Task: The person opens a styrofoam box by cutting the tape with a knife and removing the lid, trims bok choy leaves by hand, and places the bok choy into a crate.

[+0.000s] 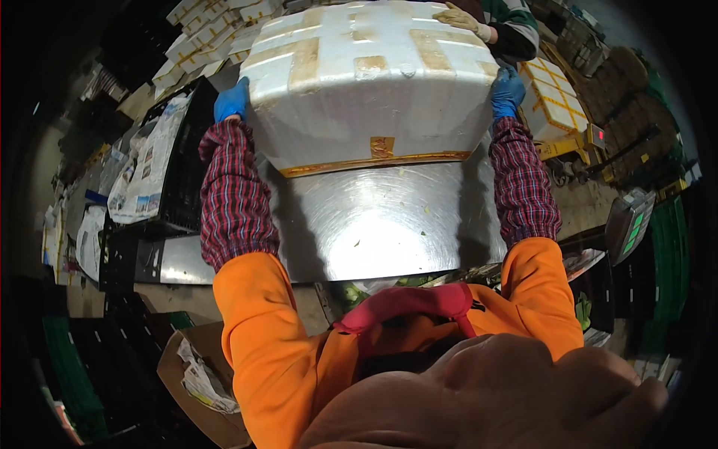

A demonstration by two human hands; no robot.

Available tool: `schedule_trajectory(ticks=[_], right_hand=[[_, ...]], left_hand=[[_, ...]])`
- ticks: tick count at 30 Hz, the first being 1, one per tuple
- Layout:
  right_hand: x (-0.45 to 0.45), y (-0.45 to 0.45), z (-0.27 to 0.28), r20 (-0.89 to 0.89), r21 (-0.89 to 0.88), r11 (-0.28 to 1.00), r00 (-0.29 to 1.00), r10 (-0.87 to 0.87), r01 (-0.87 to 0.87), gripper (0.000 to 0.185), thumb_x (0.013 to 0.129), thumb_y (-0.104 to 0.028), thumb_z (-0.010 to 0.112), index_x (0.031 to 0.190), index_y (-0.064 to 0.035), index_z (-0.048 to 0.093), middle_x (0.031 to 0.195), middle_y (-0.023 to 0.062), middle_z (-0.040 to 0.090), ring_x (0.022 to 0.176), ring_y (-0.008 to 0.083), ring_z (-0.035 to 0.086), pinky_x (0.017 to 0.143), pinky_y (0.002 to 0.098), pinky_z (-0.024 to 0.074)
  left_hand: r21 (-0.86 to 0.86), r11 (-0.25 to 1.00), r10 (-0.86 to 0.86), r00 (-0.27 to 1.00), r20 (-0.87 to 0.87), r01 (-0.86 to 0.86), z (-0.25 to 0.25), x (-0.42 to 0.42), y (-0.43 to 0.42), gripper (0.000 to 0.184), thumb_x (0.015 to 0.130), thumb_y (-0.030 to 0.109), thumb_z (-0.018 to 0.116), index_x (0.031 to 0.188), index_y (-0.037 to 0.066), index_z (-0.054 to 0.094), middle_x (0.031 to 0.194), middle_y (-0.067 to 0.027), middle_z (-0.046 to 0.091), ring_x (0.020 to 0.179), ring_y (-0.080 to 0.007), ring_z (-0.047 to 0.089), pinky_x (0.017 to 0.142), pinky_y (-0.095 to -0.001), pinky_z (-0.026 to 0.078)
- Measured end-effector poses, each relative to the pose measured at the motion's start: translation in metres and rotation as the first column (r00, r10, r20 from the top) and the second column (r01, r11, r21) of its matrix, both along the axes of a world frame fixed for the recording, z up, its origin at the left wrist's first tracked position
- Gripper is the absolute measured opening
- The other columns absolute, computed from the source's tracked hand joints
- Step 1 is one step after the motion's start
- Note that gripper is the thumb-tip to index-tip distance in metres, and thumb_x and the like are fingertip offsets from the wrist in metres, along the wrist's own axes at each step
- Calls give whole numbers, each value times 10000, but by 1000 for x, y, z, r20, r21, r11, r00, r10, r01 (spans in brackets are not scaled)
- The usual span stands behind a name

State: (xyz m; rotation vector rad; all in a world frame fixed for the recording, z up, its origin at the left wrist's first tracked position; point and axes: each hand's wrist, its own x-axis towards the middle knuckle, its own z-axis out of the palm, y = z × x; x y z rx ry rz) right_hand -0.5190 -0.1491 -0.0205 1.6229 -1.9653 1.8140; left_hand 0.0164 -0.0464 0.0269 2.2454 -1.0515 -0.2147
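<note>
A large white polystyrene foam box [366, 112], with strips of brownish tape on its top and yellow tape along its lower edge, is at the far side of a shiny metal table [374, 224]. My left hand [232, 100], in a blue glove, holds the box's left side. Gripping the right side is my right hand [508, 93], gloved in blue too; both hands' fingertips are partly hidden. Whether the box rests fully on the metal cannot be told. Another person's pale-gloved hand [458, 19] lies on its top at the far right corner.
Newspaper [153, 161] covers a black crate at left. A digital scale display [634, 224] stands at right, near a yellow pallet jack [565, 146]. More taped foam boxes [553, 97] are behind. An open cardboard box [198, 382] sits low at left.
</note>
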Motion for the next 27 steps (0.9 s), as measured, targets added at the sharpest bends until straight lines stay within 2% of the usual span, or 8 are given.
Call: schedule_trajectory(ticks=[2,5,11,18,22,25,27], right_hand=[[-2,-2,-3,6,-4,1000,1000,-31,31,285,830,-267,514,1014,-131,683,937,179,657,867,332,640,791,379,490],[-4,-8,-7,47,-52,998,999,26,-23,279,828,-270,515,1007,-139,685,925,181,653,861,344,636,776,388,494],[0,-5,-8,38,-81,997,999,-13,16,283,823,-275,519,1009,-134,680,923,183,650,860,352,633,763,406,496],[-3,-9,-10,9,-98,993,998,-70,71,285,828,-298,517,999,-131,673,899,188,648,838,373,625,739,432,497],[1,-2,-6,55,-131,991,999,1,6,275,832,-310,515,972,-134,674,871,190,645,811,390,618,715,448,496],[1,0,-3,68,-12,1000,998,6,-5,255,847,-251,530,1007,-116,676,900,188,643,843,359,631,740,402,499],[0,-3,-5,65,-38,999,998,-3,6,249,845,-241,535,1008,-115,674,899,190,642,842,359,630,735,401,500]], left_hand=[[-30,999,-39,999,1,39,0,-1,-1,682,764,564,473,1094,-20,600,1151,-312,524,1147,-424,482,947,-435,384],[-38,999,-25,999,23,25,3,-6,3,672,759,559,480,1082,-18,603,1129,-315,532,1132,-432,488,928,-441,392],[-8,998,64,998,12,-64,-2,0,-4,705,751,562,503,1070,-61,595,1129,-306,545,1130,-398,511,917,-425,402],[-24,1000,19,999,34,-18,-10,10,-10,716,752,582,505,1007,-77,619,1073,-306,575,1084,-389,548,887,-424,419],[-45,998,33,998,51,-31,-9,9,-9,703,768,580,492,973,-79,629,1030,-307,590,1044,-399,566,861,-433,428],[-52,999,19,998,52,-17,-13,15,-12,694,777,573,479,972,-76,627,1023,-312,587,1035,-404,567,854,-437,428],[-58,998,4,998,58,-1,-14,18,-14,690,781,570,472,971,-75,626,1019,-315,586,1030,-406,568,850,-440,428]])
